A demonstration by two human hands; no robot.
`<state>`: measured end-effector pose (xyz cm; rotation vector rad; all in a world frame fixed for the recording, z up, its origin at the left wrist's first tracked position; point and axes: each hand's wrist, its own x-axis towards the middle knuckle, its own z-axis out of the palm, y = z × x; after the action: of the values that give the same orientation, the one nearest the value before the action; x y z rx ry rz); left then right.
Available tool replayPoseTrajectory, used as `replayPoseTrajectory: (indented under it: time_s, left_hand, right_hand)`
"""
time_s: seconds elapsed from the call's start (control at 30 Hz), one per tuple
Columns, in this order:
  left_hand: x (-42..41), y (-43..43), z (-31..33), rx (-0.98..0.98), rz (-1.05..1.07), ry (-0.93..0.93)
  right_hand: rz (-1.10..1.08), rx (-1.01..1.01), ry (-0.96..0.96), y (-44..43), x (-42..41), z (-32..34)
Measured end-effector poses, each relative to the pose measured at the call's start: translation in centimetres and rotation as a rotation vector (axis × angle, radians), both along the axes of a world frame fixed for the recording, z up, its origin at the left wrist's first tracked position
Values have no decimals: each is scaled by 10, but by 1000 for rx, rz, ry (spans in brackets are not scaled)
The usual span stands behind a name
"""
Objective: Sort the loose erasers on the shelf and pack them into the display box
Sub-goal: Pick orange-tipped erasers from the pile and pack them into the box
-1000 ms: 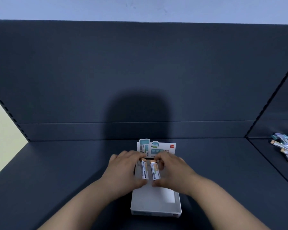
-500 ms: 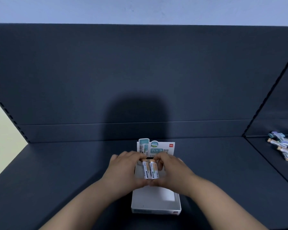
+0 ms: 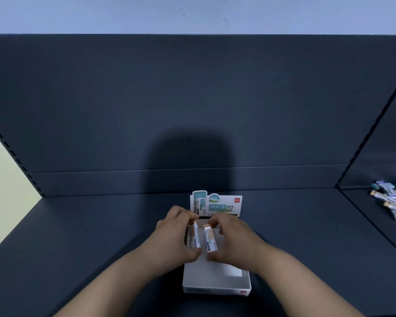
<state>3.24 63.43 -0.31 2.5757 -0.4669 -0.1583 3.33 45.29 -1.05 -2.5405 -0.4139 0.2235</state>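
On the dark shelf (image 3: 78, 236), a little below the middle of the head view, stands a white box (image 3: 215, 290). It is open on top, and its printed card (image 3: 225, 202) stands upright at its twelve o'clock end. Both hands are over the far half of the box.

The left hand (image 3: 173, 240) reaches in from seven o'clock. Its curled fingers and thumb pinch the left eraser (image 3: 196, 235) by its two ends. The right hand (image 3: 236, 239) reaches in from five o'clock and holds the right eraser (image 3: 210, 240) the same way, fingertips on the orange far end and thumb at the near end.

The two erasers lie side by side with a narrow gap between them, their long sides pointing towards twelve o'clock. The right one leans slightly off that line. I cannot tell whether either touches the box floor.

Out at three o'clock, past the shelf divider and well apart from the box, a blurred heap (image 3: 391, 201) of loose erasers lies on the next section. At twelve o'clock a shadow (image 3: 188, 161) falls on the back panel (image 3: 101, 99).
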Motion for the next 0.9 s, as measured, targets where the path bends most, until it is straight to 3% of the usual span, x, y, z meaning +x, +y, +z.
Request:
replayPoseTrajectory:
  time_s: [0.2, 0.47, 0.9]
  left_hand:
    - [6, -5, -2, 81, -47, 63]
    - [12, -14, -6, 326, -61, -104]
    - [21, -14, -13, 307, -1, 141]
  right_hand:
    - [29, -172, -60, 2, 4, -1]
    - [100, -503, -70, 8, 12, -9]
    - [162, -482, -50, 6, 16, -8]
